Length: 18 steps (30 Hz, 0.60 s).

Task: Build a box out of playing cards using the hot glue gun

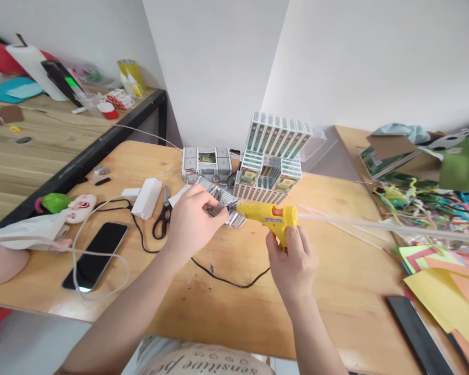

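My right hand (295, 255) is wrapped round the handle of a yellow glue gun (268, 216), whose nozzle points left. A long clear glue stick (347, 222) sticks out of its back. My left hand (195, 219) pinches a small grey patterned piece (218, 200) just left of the nozzle; whether the two touch is unclear. Crumpled grey-and-white patterned material (234, 219) lies beside and behind the fingers. Beyond it sits a wrapped grey bundle (207, 164). Green-and-white boxes (273, 172) stand stacked behind the glue gun.
Black scissors (163, 216), a white box (147, 198) and a phone (97, 252) lie on the left. A black cord (234, 284) crosses the wooden table (336, 307). Coloured sheets (445, 291) and a dark bar (420, 333) are at the right.
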{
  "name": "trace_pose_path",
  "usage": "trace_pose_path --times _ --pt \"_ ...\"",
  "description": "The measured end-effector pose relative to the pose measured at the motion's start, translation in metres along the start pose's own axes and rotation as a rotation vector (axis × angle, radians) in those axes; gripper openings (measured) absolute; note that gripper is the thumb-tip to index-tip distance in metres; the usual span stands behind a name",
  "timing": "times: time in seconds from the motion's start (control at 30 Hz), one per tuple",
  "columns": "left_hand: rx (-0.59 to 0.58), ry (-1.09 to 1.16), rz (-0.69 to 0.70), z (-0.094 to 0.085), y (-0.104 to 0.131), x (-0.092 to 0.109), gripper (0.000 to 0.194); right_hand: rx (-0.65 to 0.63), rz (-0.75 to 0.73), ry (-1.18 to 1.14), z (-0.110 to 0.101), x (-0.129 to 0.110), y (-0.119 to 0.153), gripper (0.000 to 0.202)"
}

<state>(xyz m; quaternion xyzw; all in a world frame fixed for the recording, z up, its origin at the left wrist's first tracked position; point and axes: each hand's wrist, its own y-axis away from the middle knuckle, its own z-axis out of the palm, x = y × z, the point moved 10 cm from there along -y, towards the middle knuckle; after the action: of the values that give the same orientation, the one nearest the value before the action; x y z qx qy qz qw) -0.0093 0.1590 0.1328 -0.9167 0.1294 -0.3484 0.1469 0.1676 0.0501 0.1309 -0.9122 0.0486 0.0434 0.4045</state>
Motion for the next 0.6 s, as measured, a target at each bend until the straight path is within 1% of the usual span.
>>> trace_pose_path --times 0.23,0.43,0.6 --pt "-0.001 0.004 -0.006 -0.0001 -0.0011 -0.0013 0.009 -0.010 -0.015 -0.022 -0.0007 0.0003 -0.0025 0.010" --pt "-0.010 0.005 -0.039 -0.0002 -0.0024 -0.0040 0.010 -0.034 -0.009 -0.083 -0.0022 0.0019 -0.0036 0.005" --pt "-0.004 0.035 -0.037 -0.0008 -0.0017 -0.0067 0.011 -0.062 -0.010 -0.125 -0.0026 0.0025 -0.0013 0.005"
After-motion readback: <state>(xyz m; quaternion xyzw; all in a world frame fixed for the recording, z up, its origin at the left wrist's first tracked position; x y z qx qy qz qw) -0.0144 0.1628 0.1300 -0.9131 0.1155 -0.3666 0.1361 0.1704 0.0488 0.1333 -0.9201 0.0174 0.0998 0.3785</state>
